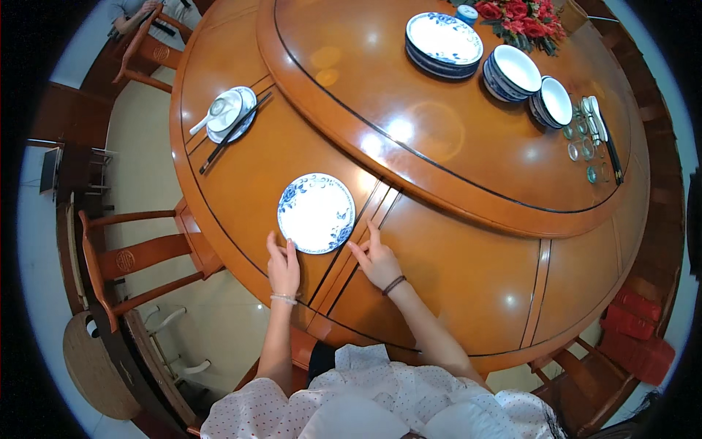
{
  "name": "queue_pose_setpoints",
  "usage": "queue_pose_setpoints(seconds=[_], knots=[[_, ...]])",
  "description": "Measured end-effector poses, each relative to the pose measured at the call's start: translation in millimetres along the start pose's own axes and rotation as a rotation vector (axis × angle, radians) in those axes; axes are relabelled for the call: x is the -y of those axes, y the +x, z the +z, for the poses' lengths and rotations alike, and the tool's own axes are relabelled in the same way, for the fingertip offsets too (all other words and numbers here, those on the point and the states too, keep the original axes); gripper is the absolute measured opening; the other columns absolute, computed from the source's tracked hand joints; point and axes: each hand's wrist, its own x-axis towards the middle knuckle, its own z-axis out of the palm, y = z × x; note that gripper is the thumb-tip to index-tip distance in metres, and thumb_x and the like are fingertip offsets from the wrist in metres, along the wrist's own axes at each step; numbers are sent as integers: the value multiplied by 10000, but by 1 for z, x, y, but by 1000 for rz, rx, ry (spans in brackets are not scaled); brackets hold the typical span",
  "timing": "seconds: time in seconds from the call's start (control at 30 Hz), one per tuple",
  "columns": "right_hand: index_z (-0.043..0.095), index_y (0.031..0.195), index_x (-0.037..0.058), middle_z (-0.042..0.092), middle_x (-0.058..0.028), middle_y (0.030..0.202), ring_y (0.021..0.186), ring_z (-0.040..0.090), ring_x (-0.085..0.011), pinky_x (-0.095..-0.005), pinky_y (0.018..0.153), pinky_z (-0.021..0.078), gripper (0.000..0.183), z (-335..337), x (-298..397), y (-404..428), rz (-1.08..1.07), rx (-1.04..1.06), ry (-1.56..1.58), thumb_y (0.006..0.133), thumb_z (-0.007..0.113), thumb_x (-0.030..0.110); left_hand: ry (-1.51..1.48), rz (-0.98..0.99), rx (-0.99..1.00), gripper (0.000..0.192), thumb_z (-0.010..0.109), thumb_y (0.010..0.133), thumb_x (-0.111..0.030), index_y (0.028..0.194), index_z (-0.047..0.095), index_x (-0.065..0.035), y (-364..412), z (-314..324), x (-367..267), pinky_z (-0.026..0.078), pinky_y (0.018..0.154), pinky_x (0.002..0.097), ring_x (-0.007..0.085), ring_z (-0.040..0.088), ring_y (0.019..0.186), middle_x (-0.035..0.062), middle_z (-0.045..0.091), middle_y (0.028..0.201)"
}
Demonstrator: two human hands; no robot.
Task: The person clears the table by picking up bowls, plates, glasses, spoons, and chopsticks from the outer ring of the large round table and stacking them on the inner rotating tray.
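A white plate with blue flowers (316, 214) lies flat on the round wooden table (460, 274) before me. My left hand (284, 269) is at the plate's near left edge, thumb against or just over the rim; whether it touches cannot be told. Near the lower right rim, my right hand (377, 258) has its fingers apart and holds nothing. Farther left, a small plate (249, 101) bears a white bowl (230, 110) with a white spoon (199, 125) and a small glass. Black chopsticks (236, 133) lie across that small plate's right side.
The raised turntable (351, 118) carries stacked plates (444, 41), two stacks of bowls (513, 71) (553, 101), several small glasses (588, 148), white spoons (595, 118), black chopsticks (613, 151) and red flowers (518, 19). Wooden chairs (142, 258) surround the table. Another person (131, 19) is at the upper left.
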Motion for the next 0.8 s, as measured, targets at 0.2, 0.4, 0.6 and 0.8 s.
queue_pose_setpoints(seconds=[0.2, 0.4, 0.6, 0.8], knots=[[45, 1341, 22, 592, -147, 691, 490, 597, -198, -293, 435, 494, 614, 23, 18, 25, 111, 115, 244, 904, 446, 183, -500, -211, 142, 496, 448, 913, -154, 1321, 212, 0, 10, 20, 17, 497, 427, 241, 131, 581, 503, 113, 596, 686], [117, 1328, 26, 575, -134, 765, 490, 592, -162, -256, 385, 474, 496, 27, 11, 29, 136, -19, 576, 915, 383, 98, -742, -42, 105, 505, 449, 911, -126, 1321, 193, 20, 7, 25, -4, 485, 439, 225, 136, 574, 508, 105, 594, 708], [65, 1389, 63, 520, -71, 659, 491, 530, -109, -227, 423, 468, 581, -29, 67, 45, -102, -90, 590, 912, 396, 77, -762, 87, 38, 472, 400, 918, -90, 1325, 181, 3, 26, 19, -75, 483, 478, 217, 134, 576, 542, 143, 595, 839], [-7, 1377, 71, 538, -108, 666, 445, 541, -132, -232, 381, 458, 613, -135, 90, 113, -237, -365, 511, 914, 395, 83, -844, 355, 324, 394, 420, 916, -112, 1257, 276, 24, 111, 66, -191, 466, 449, 207, 112, 569, 523, 128, 604, 804]])
